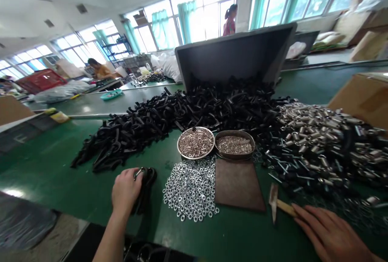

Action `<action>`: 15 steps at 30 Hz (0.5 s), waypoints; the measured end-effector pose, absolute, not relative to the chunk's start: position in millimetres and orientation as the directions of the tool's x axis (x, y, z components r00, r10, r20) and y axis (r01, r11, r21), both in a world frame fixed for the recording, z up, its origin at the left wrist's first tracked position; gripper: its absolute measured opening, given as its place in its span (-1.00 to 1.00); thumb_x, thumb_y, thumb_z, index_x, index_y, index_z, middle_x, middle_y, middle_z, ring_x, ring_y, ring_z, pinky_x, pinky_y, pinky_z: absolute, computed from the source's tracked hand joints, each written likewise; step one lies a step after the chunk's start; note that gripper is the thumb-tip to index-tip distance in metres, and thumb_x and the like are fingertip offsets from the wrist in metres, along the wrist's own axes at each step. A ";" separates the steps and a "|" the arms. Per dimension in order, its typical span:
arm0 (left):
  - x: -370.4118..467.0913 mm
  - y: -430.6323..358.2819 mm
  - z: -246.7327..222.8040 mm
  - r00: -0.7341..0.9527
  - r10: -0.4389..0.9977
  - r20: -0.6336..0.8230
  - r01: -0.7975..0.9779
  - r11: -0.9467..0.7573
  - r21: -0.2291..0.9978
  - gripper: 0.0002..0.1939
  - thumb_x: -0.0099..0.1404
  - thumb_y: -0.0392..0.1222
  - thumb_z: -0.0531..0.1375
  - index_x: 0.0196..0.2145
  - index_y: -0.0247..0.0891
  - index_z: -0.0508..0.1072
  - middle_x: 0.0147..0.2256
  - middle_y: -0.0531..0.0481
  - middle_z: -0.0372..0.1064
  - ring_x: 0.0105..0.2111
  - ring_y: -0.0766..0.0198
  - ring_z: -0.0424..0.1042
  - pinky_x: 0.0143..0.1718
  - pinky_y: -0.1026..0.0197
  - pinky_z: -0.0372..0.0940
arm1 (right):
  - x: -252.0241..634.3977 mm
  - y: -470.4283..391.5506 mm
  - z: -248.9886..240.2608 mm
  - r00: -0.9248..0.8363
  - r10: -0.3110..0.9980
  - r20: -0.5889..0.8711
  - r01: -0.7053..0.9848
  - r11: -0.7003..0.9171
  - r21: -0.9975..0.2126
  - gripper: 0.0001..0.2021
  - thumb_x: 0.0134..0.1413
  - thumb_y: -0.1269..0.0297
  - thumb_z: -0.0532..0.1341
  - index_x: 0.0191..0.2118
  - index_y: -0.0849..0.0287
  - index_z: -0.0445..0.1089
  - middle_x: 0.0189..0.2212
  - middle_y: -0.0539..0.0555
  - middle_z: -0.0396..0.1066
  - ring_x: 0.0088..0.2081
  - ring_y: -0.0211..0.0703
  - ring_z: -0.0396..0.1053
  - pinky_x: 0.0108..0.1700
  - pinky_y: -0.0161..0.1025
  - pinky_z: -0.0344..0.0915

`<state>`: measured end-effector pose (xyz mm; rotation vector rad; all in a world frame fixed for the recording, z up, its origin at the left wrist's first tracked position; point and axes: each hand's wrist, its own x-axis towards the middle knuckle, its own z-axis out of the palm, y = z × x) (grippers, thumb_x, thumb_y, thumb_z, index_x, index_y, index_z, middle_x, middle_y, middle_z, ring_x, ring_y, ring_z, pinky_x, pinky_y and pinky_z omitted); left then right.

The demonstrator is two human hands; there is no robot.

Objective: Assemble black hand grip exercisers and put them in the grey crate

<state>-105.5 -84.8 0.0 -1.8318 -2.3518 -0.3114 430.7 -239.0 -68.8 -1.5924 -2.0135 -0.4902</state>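
My left hand (125,189) is closed on black curved parts (145,187) at the left of the green table (169,233); a bit of shiny metal shows at its fingertips. At the lower right my right hand (330,229) touches the end of the wooden handle of a small hammer (280,205), its fingers stretched out over the table. Between the hands lie many metal nuts or rings (192,191) beside a brown square pad (239,184). Behind them stand a round dish (196,143) of small metal pins and an oval tin (235,145) of tiny metal pieces.
A long heap of black parts (188,110) spreads before a tipped grey bin (236,60). Metal cylinders (321,128) and pins pile up at right, near a cardboard box (363,96). Two people (230,22) (100,70) are in the background.
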 end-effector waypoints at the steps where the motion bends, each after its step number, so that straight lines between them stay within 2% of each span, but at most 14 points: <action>1: -82.9 -71.2 5.2 -0.156 0.945 0.287 0.985 0.127 0.117 -0.65 0.26 -0.04 0.02 -0.16 -0.27 0.46 -0.13 -0.16 0.40 -0.13 0.03 0.34 -0.10 0.08 0.24 | 427.8 -233.7 -65.9 -0.230 0.761 0.606 0.960 0.278 0.014 -0.69 0.20 0.15 0.00 -0.18 0.05 0.48 -0.29 0.08 0.48 -0.25 -0.06 0.38 -0.15 -0.11 0.22; 3: -31.2 -36.8 17.3 0.011 0.946 0.323 0.981 -0.073 0.178 -0.70 0.26 -0.11 0.03 -0.17 -0.26 0.46 -0.12 -0.12 0.41 -0.10 0.09 0.32 -0.03 0.13 0.21 | 420.2 -221.6 -58.8 -0.314 0.722 0.616 0.938 0.338 0.083 -0.70 0.21 0.22 0.00 -0.14 0.11 0.46 -0.28 0.12 0.46 -0.24 -0.07 0.37 -0.13 -0.11 0.22; 6: 43.8 26.6 32.6 0.188 0.946 0.263 0.956 -0.238 0.174 -0.72 0.29 -0.14 0.02 -0.14 -0.21 0.45 -0.06 -0.07 0.39 -0.03 0.16 0.29 0.00 0.21 0.18 | 404.8 -202.8 -47.3 -0.337 0.698 0.632 0.916 0.397 0.049 -0.72 0.20 0.32 0.02 -0.10 0.15 0.43 -0.27 0.13 0.44 -0.22 -0.12 0.37 -0.10 -0.18 0.25; 10: 107.4 109.0 38.0 0.212 0.961 0.177 0.959 -0.240 0.152 -0.71 0.21 -0.18 0.11 -0.12 -0.19 0.45 -0.10 -0.12 0.42 -0.03 0.11 0.32 -0.06 0.18 0.22 | 384.2 -186.0 -34.4 -0.336 0.706 0.623 0.887 0.459 -0.041 -0.69 0.15 0.42 0.02 -0.07 0.13 0.42 -0.25 0.12 0.44 -0.17 -0.15 0.37 -0.13 -0.25 0.31; 15: 137.0 164.4 24.0 0.145 0.989 0.016 0.984 -0.146 0.100 -0.65 0.15 -0.27 0.09 -0.08 -0.38 0.40 -0.18 -0.38 0.43 -0.17 -0.05 0.43 -0.24 0.08 0.28 | 373.2 -180.8 -19.8 -0.284 0.760 0.585 0.888 0.438 -0.137 -0.68 0.12 0.52 0.01 -0.11 0.18 0.42 -0.28 0.14 0.43 -0.22 -0.14 0.37 -0.18 -0.21 0.35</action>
